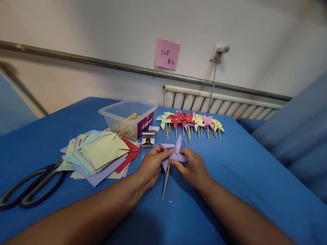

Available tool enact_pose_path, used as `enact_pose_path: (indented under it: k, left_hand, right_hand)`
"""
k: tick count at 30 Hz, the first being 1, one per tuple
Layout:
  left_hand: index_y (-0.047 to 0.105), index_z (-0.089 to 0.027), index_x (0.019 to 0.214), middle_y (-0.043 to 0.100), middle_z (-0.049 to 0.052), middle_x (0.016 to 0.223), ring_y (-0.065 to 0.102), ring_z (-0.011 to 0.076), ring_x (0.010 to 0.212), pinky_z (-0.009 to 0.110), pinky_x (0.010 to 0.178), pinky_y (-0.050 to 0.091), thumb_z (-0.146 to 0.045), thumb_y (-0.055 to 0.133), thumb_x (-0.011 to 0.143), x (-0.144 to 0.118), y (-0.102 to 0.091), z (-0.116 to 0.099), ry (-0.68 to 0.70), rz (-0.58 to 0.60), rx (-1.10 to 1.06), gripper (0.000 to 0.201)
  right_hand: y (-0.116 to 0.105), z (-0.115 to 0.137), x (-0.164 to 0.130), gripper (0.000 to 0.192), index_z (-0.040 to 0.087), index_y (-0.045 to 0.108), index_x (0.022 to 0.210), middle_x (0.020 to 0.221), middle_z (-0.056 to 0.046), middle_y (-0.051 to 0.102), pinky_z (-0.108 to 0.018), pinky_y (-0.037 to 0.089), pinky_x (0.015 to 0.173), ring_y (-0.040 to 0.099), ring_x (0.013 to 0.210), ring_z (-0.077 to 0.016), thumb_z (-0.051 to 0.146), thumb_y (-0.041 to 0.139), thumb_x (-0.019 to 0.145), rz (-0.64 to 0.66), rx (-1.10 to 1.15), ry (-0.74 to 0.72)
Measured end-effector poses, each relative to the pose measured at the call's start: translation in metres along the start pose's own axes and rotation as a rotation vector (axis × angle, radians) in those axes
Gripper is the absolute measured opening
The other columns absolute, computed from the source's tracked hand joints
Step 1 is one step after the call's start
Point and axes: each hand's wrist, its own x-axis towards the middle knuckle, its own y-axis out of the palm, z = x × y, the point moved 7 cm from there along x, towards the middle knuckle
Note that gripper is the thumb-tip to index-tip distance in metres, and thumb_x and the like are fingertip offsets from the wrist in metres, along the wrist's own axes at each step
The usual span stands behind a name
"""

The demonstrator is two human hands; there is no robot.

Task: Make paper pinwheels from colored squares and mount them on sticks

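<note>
Both hands (173, 166) hiding pinwheel (173, 152) centre

Premises appear to be a plain indoor room serving as a paper-craft station: blue-covered tabletop (242, 177), white wall with metal rail (102, 63), radiator (219, 102), handwritten pink note (167, 54), wall socket (216, 52).

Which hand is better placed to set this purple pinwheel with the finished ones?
Probably the right hand. It pinches the purple pinwheel on the side nearer the row of finished pinwheels, which lies ahead and to the right. The left hand would have to cross over.
</note>
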Motion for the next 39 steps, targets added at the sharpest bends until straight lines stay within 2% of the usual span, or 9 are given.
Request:
enact_pose_path:
  k: [10,17,22,25,28,33,39]
  left_hand:
    - [0.060,-0.016,0.074,0.060,-0.002,0.064,0.058,0.0121,0.059,0.027,0.064,0.046,-0.017,0.076,0.061,-0.002,-0.001,0.003,-0.069,-0.026,-0.071,0.020]
    - [0.061,-0.016,0.076,0.064,0.001,0.067,0.061,0.0149,0.062,0.028,0.062,0.047,-0.014,0.075,0.060,-0.001,-0.002,0.005,-0.094,-0.055,-0.083,0.022]
    - [0.060,-0.016,0.073,0.062,0.000,0.065,0.059,0.0129,0.060,0.028,0.065,0.047,-0.015,0.075,0.060,-0.002,0.001,0.004,-0.082,-0.015,-0.088,0.020]
    - [0.061,-0.016,0.075,0.062,0.000,0.066,0.060,0.0136,0.061,0.028,0.064,0.047,-0.016,0.075,0.061,-0.002,0.001,0.003,-0.076,-0.015,-0.073,0.020]
    - [0.061,-0.016,0.074,0.063,0.000,0.066,0.060,0.0141,0.061,0.029,0.064,0.047,-0.016,0.076,0.061,-0.002,0.000,0.003,-0.063,-0.014,-0.059,0.020]
    - [0.060,-0.016,0.073,0.061,-0.001,0.066,0.058,0.0117,0.059,0.028,0.065,0.046,-0.018,0.075,0.063,-0.004,0.003,0.002,-0.049,0.033,-0.056,0.018]
    - [0.059,-0.016,0.072,0.057,-0.003,0.061,0.056,0.0118,0.056,0.029,0.064,0.045,-0.019,0.075,0.062,-0.004,0.002,0.001,-0.050,0.020,-0.034,0.019]
  right_hand:
    - [-0.004,0.006,0.000,0.015,0.020,0.059,0.084,0.074,-0.002,0.058,-0.027,0.039,0.063,0.055,0.067,-0.0159,0.033,0.055,0.086,-0.023,-0.037,-0.064]
    - [-0.001,-0.005,0.001,0.010,0.021,0.060,0.076,0.070,0.001,0.058,-0.025,0.038,0.060,0.053,0.063,-0.0138,0.029,0.058,0.082,-0.062,0.088,-0.006]
    - [0.000,-0.008,0.001,0.015,0.021,0.059,0.070,0.065,0.002,0.055,-0.025,0.038,0.059,0.051,0.061,-0.0133,0.030,0.059,0.081,-0.058,0.136,0.025]
    - [0.001,-0.007,0.000,0.011,0.021,0.062,0.078,0.069,0.001,0.059,-0.026,0.039,0.061,0.053,0.063,-0.0145,0.031,0.062,0.079,-0.038,0.168,0.070]
    - [0.001,-0.005,0.000,0.016,0.020,0.065,0.087,0.075,-0.001,0.064,-0.027,0.041,0.065,0.056,0.069,-0.0162,0.033,0.065,0.077,-0.010,0.201,0.103]
    - [-0.002,-0.005,0.000,0.017,0.019,0.066,0.083,0.072,-0.001,0.061,-0.027,0.039,0.062,0.052,0.066,-0.0154,0.035,0.061,0.081,-0.043,0.180,0.076]
    - [0.000,-0.006,0.000,0.015,0.019,0.066,0.085,0.073,0.000,0.062,-0.026,0.040,0.063,0.053,0.066,-0.0148,0.033,0.063,0.079,-0.035,0.228,0.093]
